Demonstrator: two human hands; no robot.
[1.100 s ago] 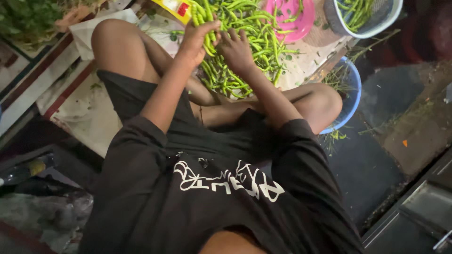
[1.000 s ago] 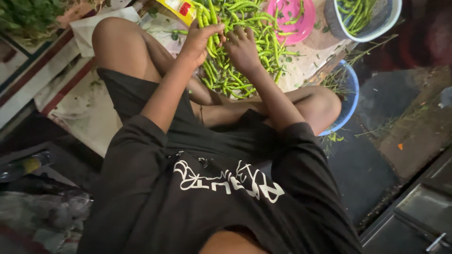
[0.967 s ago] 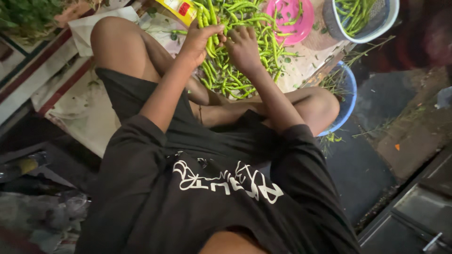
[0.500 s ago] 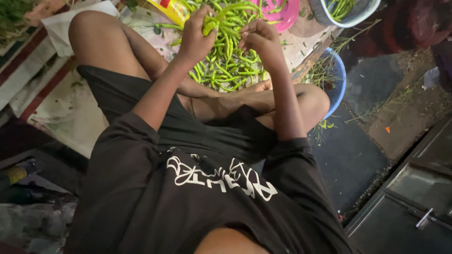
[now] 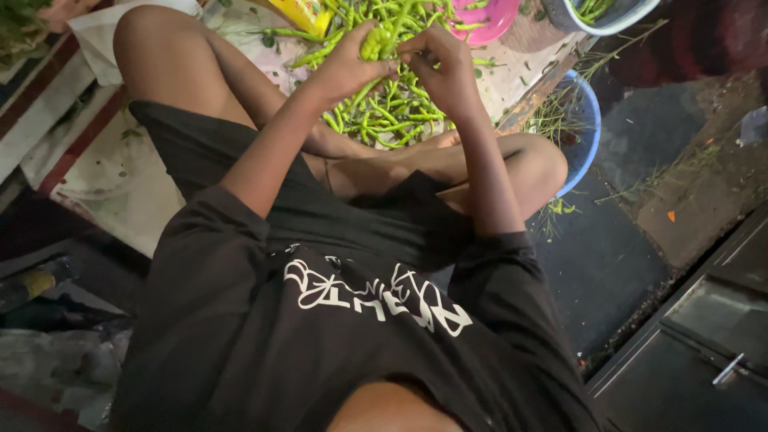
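Posture: the person sits cross-legged in a black printed T-shirt (image 5: 352, 320) and dark shorts, both hands raised over a heap of green chillies (image 5: 392, 112).
Left hand: the left hand (image 5: 346, 66) is closed around a small bunch of green chillies (image 5: 376, 42) — fingers curled under it, thumb across the top, the tips of the bunch showing above the fist.
Right hand: the right hand (image 5: 440, 68) meets the bunch from the other side, fingertips pinched at one chilli's end; how firmly it grips cannot be told.
Held bunch: lifted clear of the heap, between the two hands, directly above the pile.
Heap: loose chillies spread on a pale patterned sheet (image 5: 128, 168) in front of the crossed legs, touching the shins.
Pink tub: the pink tub (image 5: 484, 16) stands just beyond the heap with a few chillies in it.
White-rimmed bowl: the white-rimmed bowl (image 5: 616, 18) at the top edge holds more chillies.
Blue basin: the blue basin (image 5: 588, 136) sits beside the right knee — stalks and trimmings lie in and about it.
Yellow packet: the yellow packet (image 5: 304, 12) lies at the heap's far left edge.
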